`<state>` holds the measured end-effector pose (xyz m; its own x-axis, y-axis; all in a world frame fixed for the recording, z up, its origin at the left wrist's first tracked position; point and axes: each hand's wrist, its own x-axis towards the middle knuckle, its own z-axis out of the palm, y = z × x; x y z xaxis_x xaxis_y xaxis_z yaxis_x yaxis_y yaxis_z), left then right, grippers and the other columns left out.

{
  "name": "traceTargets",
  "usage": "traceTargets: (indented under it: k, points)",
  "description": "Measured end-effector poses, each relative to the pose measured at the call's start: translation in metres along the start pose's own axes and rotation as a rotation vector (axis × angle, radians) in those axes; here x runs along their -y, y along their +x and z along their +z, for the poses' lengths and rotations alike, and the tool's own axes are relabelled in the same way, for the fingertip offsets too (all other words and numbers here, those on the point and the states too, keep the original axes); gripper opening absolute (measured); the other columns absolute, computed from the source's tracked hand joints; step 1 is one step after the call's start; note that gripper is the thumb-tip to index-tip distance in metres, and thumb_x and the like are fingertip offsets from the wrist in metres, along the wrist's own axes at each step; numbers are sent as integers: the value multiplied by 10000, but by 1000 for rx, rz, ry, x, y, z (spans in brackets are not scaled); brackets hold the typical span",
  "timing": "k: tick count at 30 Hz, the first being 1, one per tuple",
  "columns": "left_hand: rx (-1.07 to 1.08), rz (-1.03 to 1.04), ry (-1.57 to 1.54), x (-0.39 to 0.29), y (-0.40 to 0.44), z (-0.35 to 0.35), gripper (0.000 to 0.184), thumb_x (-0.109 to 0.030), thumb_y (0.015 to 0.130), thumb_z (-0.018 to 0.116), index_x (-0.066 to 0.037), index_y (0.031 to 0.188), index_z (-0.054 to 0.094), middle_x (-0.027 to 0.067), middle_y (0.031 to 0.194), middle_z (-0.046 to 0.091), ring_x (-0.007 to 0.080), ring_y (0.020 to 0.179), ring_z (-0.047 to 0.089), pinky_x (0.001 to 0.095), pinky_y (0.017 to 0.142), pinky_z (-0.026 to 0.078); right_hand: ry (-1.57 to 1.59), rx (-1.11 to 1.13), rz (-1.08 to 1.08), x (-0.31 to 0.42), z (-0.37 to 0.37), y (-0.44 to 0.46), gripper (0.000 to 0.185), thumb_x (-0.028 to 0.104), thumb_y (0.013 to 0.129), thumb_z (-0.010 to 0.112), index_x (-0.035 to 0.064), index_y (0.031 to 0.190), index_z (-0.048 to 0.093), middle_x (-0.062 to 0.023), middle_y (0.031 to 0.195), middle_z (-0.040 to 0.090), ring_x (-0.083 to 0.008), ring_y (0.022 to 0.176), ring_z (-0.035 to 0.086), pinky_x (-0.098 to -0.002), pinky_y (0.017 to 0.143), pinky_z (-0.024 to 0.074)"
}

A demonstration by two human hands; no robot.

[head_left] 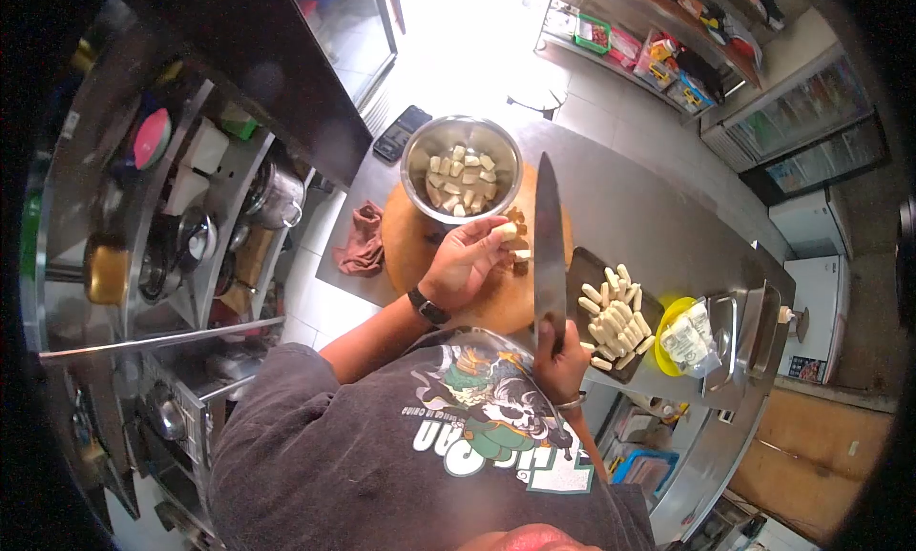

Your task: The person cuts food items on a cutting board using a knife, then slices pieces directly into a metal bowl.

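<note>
My left hand [468, 263], a watch on its wrist, is over the round wooden cutting board [405, 255]. Its fingers pinch a pale piece of what looks like peeled banana [507, 231]; another piece [522, 255] is close to the fingertips. In my right hand [558, 355] is the handle of a large kitchen knife [549, 231], its long blade pointing away from me over the board's right edge. A steel bowl [412, 174] just beyond my left hand holds several cut pale pieces [463, 177]. Whole peeled lengths [620, 322] are heaped on a dark tray [584, 267] right of the knife.
A brown cloth [363, 241] lies on the steel table [649, 207] left of the board, with a dark case [403, 133] behind it. Further right are a yellow plate [671, 360] with a plastic-wrapped white packet and metal trays [763, 332]. Shelves with pots [277, 196] stand at left.
</note>
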<state>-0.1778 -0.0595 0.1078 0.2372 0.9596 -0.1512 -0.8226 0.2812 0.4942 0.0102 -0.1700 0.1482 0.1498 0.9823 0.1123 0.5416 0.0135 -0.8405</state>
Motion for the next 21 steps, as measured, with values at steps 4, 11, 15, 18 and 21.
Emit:
traceTargets:
  k: [4,11,15,18,21]
  points:
    - [61,44,-130,-15,3,3,254,-179,978,620,-39,1190,627,77,1105,685,154,1015,626,303,908,490,-92,140,41,6,-3,1,264,309,976,613,48,938,610,-161,633,611,-329,573,648,-410,526,470]
    - [62,113,-81,-26,2,17,235,-153,969,631,-18,1160,651,63,1038,694,115,888,600,267,798,480,-95,196,24,7,-5,0,263,319,981,606,58,944,611,-175,644,603,-376,604,647,-437,528,470]
    - [94,159,6,-27,3,17,230,-144,959,645,-12,1145,661,56,1001,700,111,835,600,257,757,479,-86,210,25,8,-5,1,270,323,983,604,56,942,608,-175,641,600,-377,602,643,-437,527,468]
    - [105,175,39,-28,2,17,228,-130,955,650,-8,1147,660,50,979,701,107,795,596,252,736,482,-67,208,13,6,-3,1,270,318,982,607,53,933,602,-177,638,595,-382,595,635,-439,524,462]
    - [112,190,181,-30,0,13,217,-107,955,651,-3,1146,658,43,956,696,96,756,592,242,709,489,-64,210,-6,6,-3,1,259,305,978,614,52,928,595,-177,637,594,-386,588,628,-438,520,458]
